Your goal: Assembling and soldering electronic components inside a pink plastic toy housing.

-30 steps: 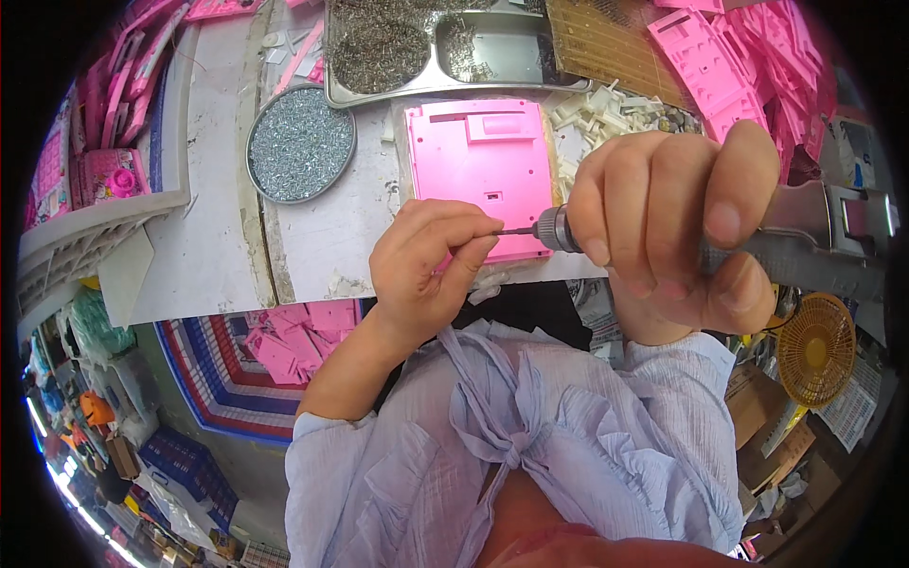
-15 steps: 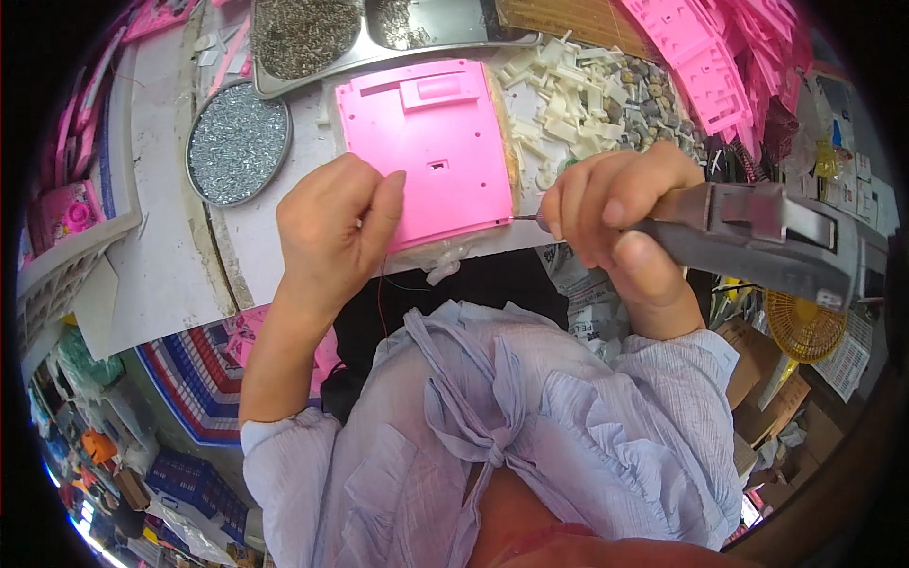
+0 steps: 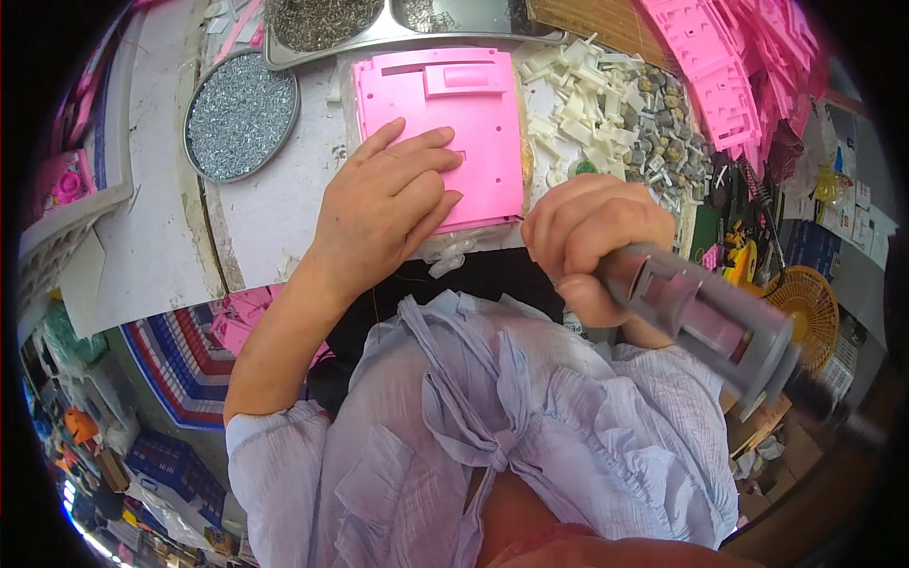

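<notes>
My left hand [image 3: 379, 208] lies open with its fingers spread on a flat pink plastic panel [image 3: 494, 170], covering its left and lower middle. The panel rests on a bag-wrapped stack at the table's edge; it has small holes and a raised block near its far side. My right hand [image 3: 595, 232] is wrapped around a grey power screwdriver [image 3: 705, 312], whose body slants down to the right. Its front end points at the panel's near right corner. My fingers mostly hide the bit, so I cannot tell whether it touches.
Silver screws [image 3: 239, 115] fill a round dish at the left. Along the back stands a metal tray [image 3: 381, 26] with small parts. White plastic parts [image 3: 582, 104] and small grey pieces [image 3: 668, 133] are heaped right of the panel. Pink panels [image 3: 724, 85] are piled far right, above a yellow fan [image 3: 805, 308].
My left hand has gone from closed at the panel's near left edge to open and flat on its face. The screwdriver's rear end has swung down towards me. The view has shifted slightly.
</notes>
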{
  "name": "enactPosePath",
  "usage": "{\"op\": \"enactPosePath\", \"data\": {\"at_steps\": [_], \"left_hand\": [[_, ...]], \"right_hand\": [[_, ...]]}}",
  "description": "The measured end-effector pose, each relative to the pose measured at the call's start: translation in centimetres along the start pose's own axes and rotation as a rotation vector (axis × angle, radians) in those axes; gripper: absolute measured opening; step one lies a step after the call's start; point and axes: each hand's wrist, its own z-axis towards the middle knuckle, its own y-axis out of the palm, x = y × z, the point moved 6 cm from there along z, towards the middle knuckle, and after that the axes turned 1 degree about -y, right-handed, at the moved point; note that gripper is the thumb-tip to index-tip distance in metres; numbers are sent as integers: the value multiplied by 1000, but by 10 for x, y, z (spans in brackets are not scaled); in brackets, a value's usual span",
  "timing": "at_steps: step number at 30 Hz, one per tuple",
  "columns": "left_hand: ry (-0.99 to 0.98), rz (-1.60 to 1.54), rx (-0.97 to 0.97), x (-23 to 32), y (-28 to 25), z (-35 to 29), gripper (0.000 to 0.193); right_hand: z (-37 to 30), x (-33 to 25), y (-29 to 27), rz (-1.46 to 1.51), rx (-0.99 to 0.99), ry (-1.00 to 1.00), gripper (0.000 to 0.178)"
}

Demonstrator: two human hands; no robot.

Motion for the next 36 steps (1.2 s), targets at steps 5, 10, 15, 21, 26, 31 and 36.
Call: {"op": "enactPosePath", "data": {"at_steps": [5,10,15,21,26,31,36], "left_hand": [[-14,-22,-3,1,2,-2,19],[-3,-47,3,0,2,-3,19],[-34,-72,-17,-2,2,-3,20],[-37,-79,-28,-3,2,-3,19],[-42,-67,4,-2,0,-5,19],[-48,-38,-41,0,1,0,18],[-74,-56,-64,-2,3,0,20]], "right_hand": [[23,-1,-7,164,37,41,30],[32,16,-1,-42,-55,-55,24],[46,16,-12,85,-71,-35,26],[57,29,-24,-64,-28,6,24],[75,29,-27,-57,-167,-25,26],[108,40,-58,232,-52,-24,22],[111,74,-55,197,-60,-19,23]]}}
